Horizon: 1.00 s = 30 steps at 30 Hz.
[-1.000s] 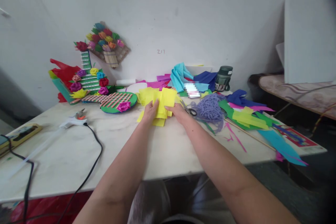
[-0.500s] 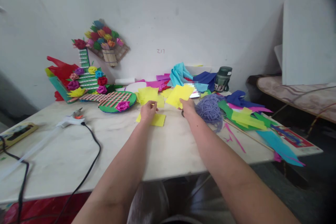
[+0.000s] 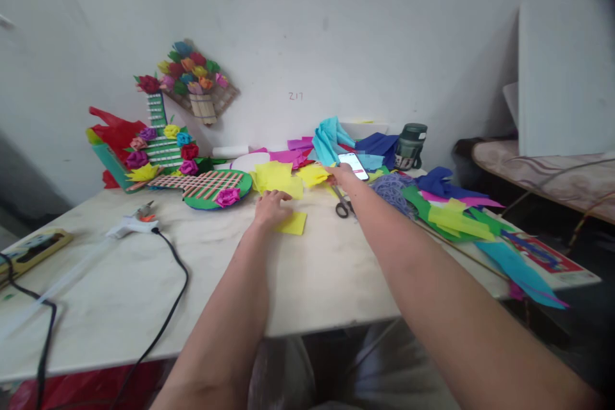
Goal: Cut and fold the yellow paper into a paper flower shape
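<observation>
The left hand (image 3: 273,206) is half open, fingers loosely bent beside 1 yellow square (image 3: 295,224) on the table, left of the scissors (image 3: 343,202); whether it presses on that paper I cannot tell. The right hand (image 3: 340,174) is just behind the scissors, its fingers at the right end of 1 crumpled yellow piece (image 3: 311,174); how far they are closed, and whether they grip it, I cannot make out. More yellow sheets (image 3: 276,176) lie behind and left of the scissors.

On the near side of the scissors, the table (image 3: 317,282) is bare down to its front edge, with open room between the 2 forearms. Behind the scissors, the phone (image 3: 354,168) limits the space; to their right, the purple yarn (image 3: 394,193) does. Far right of them, 1 light-blue strip (image 3: 519,271) reaches past the table's edge. Far left, the glue gun (image 3: 132,224) lies with its cord trailing over the front edge.
</observation>
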### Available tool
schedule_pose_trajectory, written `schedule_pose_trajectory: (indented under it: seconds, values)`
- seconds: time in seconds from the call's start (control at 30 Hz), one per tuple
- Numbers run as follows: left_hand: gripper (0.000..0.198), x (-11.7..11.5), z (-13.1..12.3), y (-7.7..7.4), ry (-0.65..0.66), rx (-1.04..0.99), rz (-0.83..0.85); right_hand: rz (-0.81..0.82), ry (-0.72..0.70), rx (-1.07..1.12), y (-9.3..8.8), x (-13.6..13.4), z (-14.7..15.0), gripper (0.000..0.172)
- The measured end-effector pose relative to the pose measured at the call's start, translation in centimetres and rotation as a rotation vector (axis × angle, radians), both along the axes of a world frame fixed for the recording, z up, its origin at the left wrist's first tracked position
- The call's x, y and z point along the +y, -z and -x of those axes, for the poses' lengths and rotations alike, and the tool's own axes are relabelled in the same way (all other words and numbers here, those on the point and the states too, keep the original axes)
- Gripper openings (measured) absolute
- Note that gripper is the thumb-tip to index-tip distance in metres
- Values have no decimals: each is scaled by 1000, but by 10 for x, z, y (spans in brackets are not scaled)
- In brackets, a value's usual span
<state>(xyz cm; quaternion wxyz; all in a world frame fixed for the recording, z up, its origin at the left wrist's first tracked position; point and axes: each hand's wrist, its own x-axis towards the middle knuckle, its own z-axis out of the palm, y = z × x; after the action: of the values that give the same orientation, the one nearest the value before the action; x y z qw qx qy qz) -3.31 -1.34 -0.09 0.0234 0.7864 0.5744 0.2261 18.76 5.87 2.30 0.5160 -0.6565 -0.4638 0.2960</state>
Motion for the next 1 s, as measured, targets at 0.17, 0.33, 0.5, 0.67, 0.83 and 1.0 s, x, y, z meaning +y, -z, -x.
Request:
schedule_pose_trajectory:
  seconds: [0.17,0.33,0.5,0.67,0.83,1.0]
  values:
    - [42,2,4,4,15,54,50,73,18,-396,11,8,-15,41]
    - [39,4,5,8,27,61,52,0,-59,-781,27,-4,-10,46]
    - [37,5,4,9,28,56,51,61,-328,-1060,29,-20,9,58]
    - [37,5,2,8,34,51,39,54,-386,-1133,34,-15,13,37]
    - [39,4,1,6,-36,32,87,-18,-427,-1187,39,-5,3,31]
    - [38,2,1,4,-60,3,93,20,-359,-1195,38,-2,-2,35]
